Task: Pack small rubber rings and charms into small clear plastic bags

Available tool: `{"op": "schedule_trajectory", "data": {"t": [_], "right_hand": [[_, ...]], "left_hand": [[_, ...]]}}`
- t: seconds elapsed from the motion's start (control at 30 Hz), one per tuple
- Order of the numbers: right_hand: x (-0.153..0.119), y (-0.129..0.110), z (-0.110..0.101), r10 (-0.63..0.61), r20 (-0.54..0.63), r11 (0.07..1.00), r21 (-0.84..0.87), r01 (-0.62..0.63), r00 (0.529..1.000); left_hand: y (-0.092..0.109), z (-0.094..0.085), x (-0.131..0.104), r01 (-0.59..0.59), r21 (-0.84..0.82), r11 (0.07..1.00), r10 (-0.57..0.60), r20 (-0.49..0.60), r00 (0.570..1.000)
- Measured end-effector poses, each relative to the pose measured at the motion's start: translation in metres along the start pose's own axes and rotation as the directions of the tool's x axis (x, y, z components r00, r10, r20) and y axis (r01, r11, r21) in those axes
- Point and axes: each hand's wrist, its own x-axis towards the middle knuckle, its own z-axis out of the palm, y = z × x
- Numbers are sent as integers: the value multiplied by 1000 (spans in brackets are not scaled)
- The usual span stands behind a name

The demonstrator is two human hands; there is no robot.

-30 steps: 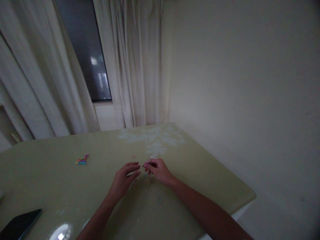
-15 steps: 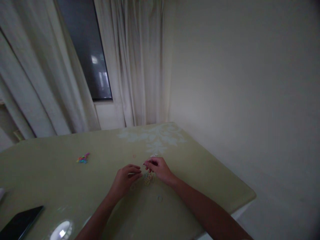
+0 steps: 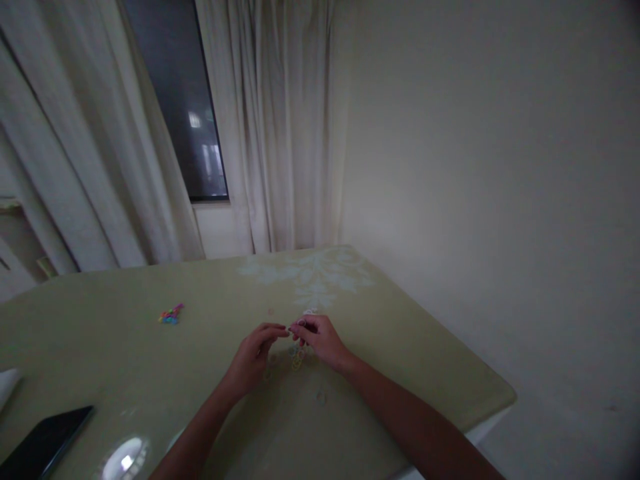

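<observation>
My right hand (image 3: 320, 339) is closed in a pinch, with a small pale ring (image 3: 301, 323) at its fingers. From the left, my left hand (image 3: 255, 357) reaches in with its fingers stretched out, their tips at or close to the right fingertips. Whether they touch, I cannot make out. Just below the hands lies a loose cluster of small thin rings, yellow ones (image 3: 297, 362) among them. A single pale ring (image 3: 321, 398) lies nearer to me, and some whitish rings (image 3: 311, 311) show behind my right hand.
A small pile of brightly coloured pieces (image 3: 171, 314) lies to the left on the greenish table (image 3: 125, 360). Front left are a dark flat device (image 3: 47, 440), a shiny round object (image 3: 125, 459) and a white item (image 3: 7, 383). A wall (image 3: 475, 200) borders the right side.
My left fingers have moved up and right to the right hand's fingertips, now straighter. My right hand has stayed nearly in place, keeping its pinch. The whole view has shifted slightly.
</observation>
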Motion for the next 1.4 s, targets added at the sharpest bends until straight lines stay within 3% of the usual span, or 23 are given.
{"op": "schedule_trajectory", "data": {"t": [0.17,0.43,0.57,0.77,0.97,1.17,1.4], "right_hand": [[-2,-4,1,19,6,1000,-5,-19,1000],[-1,0,1,21,-2,1000,-22,-21,1000],[0,0,1,29,7,999,-18,-29,1000],[0,1,1,23,1,1000,-20,-23,1000],[0,2,1,11,2,999,-31,-11,1000],[0,3,1,27,2,999,-25,-26,1000],[-1,3,1,21,3,999,-49,-21,1000]], "left_hand": [[-5,0,-3,9,11,1000,-10,51,999],[-6,-2,-2,22,55,998,-22,-1,1000],[-2,2,-1,59,17,998,-58,-45,997],[5,1,0,146,-61,987,-146,15,989],[11,0,1,133,-39,990,-133,-8,991],[18,-1,2,221,-86,971,-223,-3,975],[21,-1,3,218,-74,973,-219,2,976]]}}
